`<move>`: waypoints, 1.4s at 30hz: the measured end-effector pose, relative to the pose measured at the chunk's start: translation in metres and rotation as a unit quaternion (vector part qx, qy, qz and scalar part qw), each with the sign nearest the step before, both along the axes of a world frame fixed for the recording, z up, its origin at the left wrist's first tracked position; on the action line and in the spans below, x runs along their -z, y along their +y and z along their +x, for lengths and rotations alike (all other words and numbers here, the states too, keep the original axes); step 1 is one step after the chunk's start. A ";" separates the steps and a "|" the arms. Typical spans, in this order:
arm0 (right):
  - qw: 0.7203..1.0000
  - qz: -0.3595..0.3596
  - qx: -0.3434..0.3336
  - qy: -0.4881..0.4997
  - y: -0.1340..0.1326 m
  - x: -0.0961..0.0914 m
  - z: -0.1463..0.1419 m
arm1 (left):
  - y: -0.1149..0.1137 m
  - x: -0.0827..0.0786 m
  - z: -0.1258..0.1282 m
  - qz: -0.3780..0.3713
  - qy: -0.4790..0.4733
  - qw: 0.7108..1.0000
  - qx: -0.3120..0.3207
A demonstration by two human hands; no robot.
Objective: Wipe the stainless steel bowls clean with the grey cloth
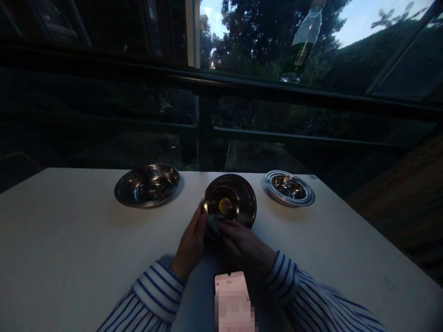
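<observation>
A shiny metal bowl [242, 196] with a round yellow sticker inside is tilted toward me above the near middle of the table. My left hand [190, 242] grips its left rim, thumb on the near side. In my right hand [244, 244] is a bunched bluish-grey cloth [213, 224], pressed against the lower left inside of the bowl. The fingertips of my right hand are partly hidden by the bowl's shade.
A wide metal basin [133, 186] sits at the back left of the white table [86, 258], and nested metal bowls [308, 196] at the back right. A lit phone [231, 288] lies below my hands. A bottle [306, 39] stands on the dark rail [242, 87] behind.
</observation>
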State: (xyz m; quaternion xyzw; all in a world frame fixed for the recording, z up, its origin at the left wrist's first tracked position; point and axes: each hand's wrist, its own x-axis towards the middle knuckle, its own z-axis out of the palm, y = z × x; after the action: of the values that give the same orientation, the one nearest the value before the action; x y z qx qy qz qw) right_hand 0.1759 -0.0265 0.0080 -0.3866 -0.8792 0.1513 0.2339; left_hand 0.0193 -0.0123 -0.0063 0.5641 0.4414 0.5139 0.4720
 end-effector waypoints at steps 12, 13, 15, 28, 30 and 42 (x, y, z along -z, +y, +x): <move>0.981 0.036 0.006 -0.190 -0.002 -0.015 0.013 | 0.007 0.005 -0.007 0.004 0.018 0.998 -0.066; 0.981 0.033 0.009 -0.193 -0.002 -0.015 0.012 | 0.007 0.004 -0.007 -0.001 0.015 0.998 -0.063; 0.985 0.030 -0.003 -0.168 -0.001 -0.014 0.007 | 0.006 0.003 -0.006 -0.012 0.012 0.998 -0.056; 0.986 0.033 0.002 -0.166 -0.005 -0.013 0.002 | 0.007 0.000 -0.008 0.003 0.021 0.998 -0.055; 0.982 0.018 0.004 -0.189 -0.006 -0.017 0.007 | 0.007 0.000 -0.008 0.003 0.025 0.998 -0.051; 0.992 0.040 -0.045 -0.108 0.000 -0.013 -0.009 | 0.007 0.001 -0.009 -0.010 0.023 0.999 -0.039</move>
State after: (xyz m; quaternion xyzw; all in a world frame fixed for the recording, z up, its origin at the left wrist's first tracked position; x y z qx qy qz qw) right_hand 0.1666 -0.0263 0.0210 -0.3512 -0.9210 0.0841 0.1462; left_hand 0.0106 -0.0054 -0.0073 0.5537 0.4787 0.5141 0.4472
